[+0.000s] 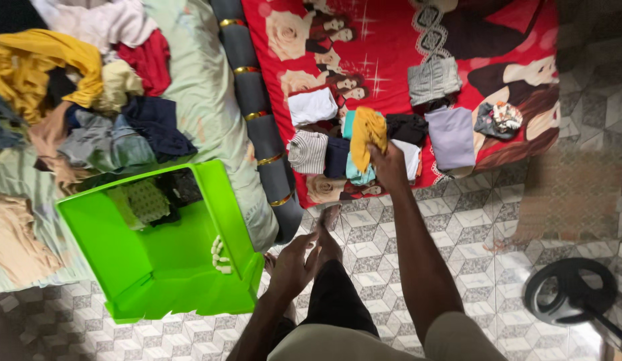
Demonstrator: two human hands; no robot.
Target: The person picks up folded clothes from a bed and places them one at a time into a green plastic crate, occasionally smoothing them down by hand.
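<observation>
My right hand (pixel 389 164) reaches forward and grips a yellow garment (pixel 366 134), which hangs over a row of folded clothes (pixel 324 152) on a red printed blanket (pixel 391 40). My left hand (pixel 292 266) hovers low near my knee with its fingers apart and nothing in it. A bright green plastic basket (pixel 157 261) lies tipped on its side to the left of my left hand.
A heap of unfolded clothes (pixel 83 87) covers the pale bedding at the left. A grey bolster (pixel 257 113) with gold bands runs between bedding and blanket. More folded pieces (pixel 450 137) lie at the blanket's right. A black fan base (pixel 570 291) stands on the tiled floor.
</observation>
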